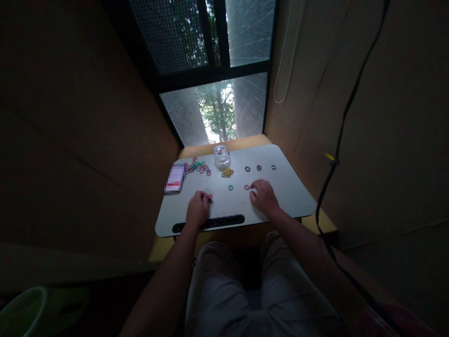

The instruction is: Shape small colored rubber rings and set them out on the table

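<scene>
On a white lap table [287,192], my left hand [199,206] is closed on a small red ring [209,197] at its fingertips. My right hand [264,195] has its thumb and forefinger apart beside a pink ring [247,187] that lies on the table. A green ring [230,187] lies between the hands. Farther back are a dark ring [247,169], a purple ring [258,167] and a teal ring [273,167]. A cluster of yellow rings [227,173] sits in front of a clear jar [222,157]. Mixed coloured rings [197,165] are heaped at the back left.
A blurred-out phone-like object [174,178] lies at the table's left edge. A black slot [208,223] runs along the front edge. Behind stands a window [217,112]. A black cable [345,112] hangs on the right, and a green basin [26,311] is at lower left.
</scene>
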Tool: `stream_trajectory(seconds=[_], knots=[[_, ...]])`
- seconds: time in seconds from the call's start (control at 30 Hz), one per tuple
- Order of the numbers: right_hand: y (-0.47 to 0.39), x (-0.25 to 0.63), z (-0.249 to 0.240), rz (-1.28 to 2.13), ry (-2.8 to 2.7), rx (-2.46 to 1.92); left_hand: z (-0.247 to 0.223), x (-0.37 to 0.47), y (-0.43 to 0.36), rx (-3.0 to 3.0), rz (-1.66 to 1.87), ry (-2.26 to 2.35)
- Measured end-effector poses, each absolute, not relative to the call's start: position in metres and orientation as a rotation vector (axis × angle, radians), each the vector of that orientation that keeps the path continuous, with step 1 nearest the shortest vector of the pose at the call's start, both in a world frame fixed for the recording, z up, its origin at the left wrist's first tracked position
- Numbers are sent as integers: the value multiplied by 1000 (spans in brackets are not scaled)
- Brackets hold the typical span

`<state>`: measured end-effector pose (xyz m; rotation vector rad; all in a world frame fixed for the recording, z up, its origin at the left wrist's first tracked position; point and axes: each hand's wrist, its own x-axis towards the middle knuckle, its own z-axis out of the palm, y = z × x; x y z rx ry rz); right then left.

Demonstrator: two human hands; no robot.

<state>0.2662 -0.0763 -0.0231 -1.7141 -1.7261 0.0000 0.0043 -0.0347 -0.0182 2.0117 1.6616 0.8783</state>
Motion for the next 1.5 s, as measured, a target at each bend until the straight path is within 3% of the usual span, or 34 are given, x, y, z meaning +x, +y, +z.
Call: stream_trajectory(seconds=[0.37,0.63,0.9,1.13,1.5], knots=[[-81,262,-17,74,-1816,-1653,-17,6,-36,2038,854,1695],[-77,269,-21,106,-1586,-1625,-15,5,-36,1982,907,1656],[-77,244,-23,857,-1312,-1251,-7,54,-57,1811,1080,1368],[-86,239,-26,663,-1567,-1378,-16,99,-65,1752,1094,1206],[-88,239,-24,696,-1506,-1366,-19,90,-70,1795,1011,1201]])
